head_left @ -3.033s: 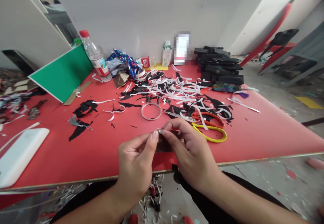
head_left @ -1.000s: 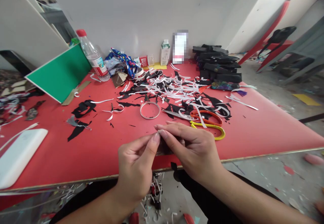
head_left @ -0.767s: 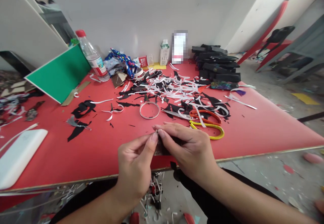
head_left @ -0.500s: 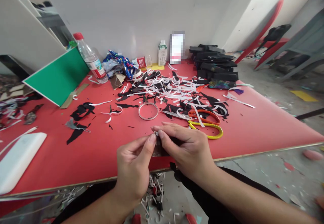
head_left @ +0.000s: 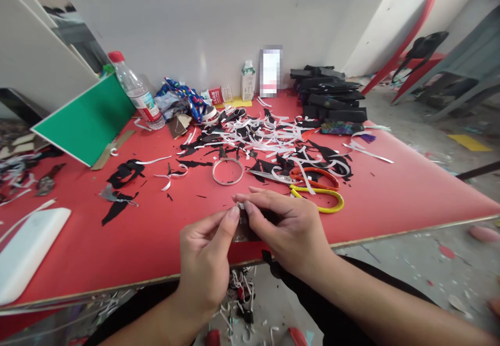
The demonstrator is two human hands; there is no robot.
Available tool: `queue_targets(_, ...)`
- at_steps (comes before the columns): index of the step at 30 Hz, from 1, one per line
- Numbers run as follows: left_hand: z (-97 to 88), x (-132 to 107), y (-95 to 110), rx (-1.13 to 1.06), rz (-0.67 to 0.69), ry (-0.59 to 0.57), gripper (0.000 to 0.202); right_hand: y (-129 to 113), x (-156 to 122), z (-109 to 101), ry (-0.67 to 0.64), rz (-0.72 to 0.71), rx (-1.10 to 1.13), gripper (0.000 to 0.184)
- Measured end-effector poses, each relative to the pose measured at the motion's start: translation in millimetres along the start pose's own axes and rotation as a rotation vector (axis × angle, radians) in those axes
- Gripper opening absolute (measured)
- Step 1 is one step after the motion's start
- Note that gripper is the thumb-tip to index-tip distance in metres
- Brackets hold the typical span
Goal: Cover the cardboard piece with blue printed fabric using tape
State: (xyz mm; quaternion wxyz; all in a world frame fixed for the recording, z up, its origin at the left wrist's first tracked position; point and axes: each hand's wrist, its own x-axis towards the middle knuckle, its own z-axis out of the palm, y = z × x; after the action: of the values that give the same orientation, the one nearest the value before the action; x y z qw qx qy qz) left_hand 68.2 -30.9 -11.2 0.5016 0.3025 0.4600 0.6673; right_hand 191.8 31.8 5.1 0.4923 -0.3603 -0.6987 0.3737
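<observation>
Close to the table's front edge, my left hand (head_left: 209,249) and my right hand (head_left: 287,223) meet with thumbs and forefingers pinched together. Between them is a dark piece of fabric (head_left: 244,229), mostly covered by my right hand, with a small whitish bit at its top edge between the thumbs. Just beyond my fingers lie scissors (head_left: 326,200) with one orange and one yellow handle, blades partly among scraps. A thin roll of tape or ring (head_left: 228,172) rests flat to the left of the blades.
White and black strips (head_left: 269,137) are heaped mid-table. Behind stand a leaning water bottle (head_left: 142,98), a carton (head_left: 248,81), a phone (head_left: 271,72) and a stack of folded black fabric (head_left: 330,98). A green board (head_left: 88,122) and a white power bank (head_left: 33,255) are at left.
The view has shifted very slightly. Both hands keep the same pinch on the dark fabric, with hardly any movement.
</observation>
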Motion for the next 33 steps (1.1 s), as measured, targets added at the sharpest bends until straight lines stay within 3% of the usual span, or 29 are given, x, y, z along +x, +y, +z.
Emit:
queue_targets(4, -1.1, 1.7, 0.3, -0.009, -0.013, 0.013, 0.016, 1.4, -1.4, -1.5, -0.032, 0.023, 0.031, 0.02)
queue_targets(8, -0.1, 1.2, 3.3, -0.012, -0.008, -0.004, 0.015, 3.8, -4.4, -2.1, -0.032, 0.143, 0.199, 0.009)
queue_targets(12, 1.6, -2.9, 5.7, -0.008, -0.001, -0.04, 0.018, 3.1, -5.3, -0.9, -0.032, 0.213, 0.226, 0.01)
queue_targets(22, 1.3, -1.6, 1.8, 0.038, -0.003, -0.026, 0.018, 0.4, -2.9, 1.0, -0.088, 0.229, 0.15, 0.01)
queue_targets(28, -0.2, 2.9, 1.3, 0.022, -0.01, 0.02, 0.017, 6.5, -5.5, -0.6, -0.124, 0.26, 0.214, 0.014)
queue_targets(30, -0.8, 3.0, 2.1, 0.02, -0.012, 0.033, 0.017, 7.4, -4.7, -4.3, -0.128, 0.197, 0.171, 0.011)
queue_targets(32, -1.2, 3.0, 2.9, 0.014, -0.017, 0.042, 0.016, 8.5, -2.2, -10.3, -0.136, 0.039, 0.07, 0.004)
queue_targets(33, -1.3, 3.1, 3.3, 0.01, -0.021, 0.041, 0.016, 9.4, -0.4, -13.7, -0.149, -0.055, 0.015, 0.009)
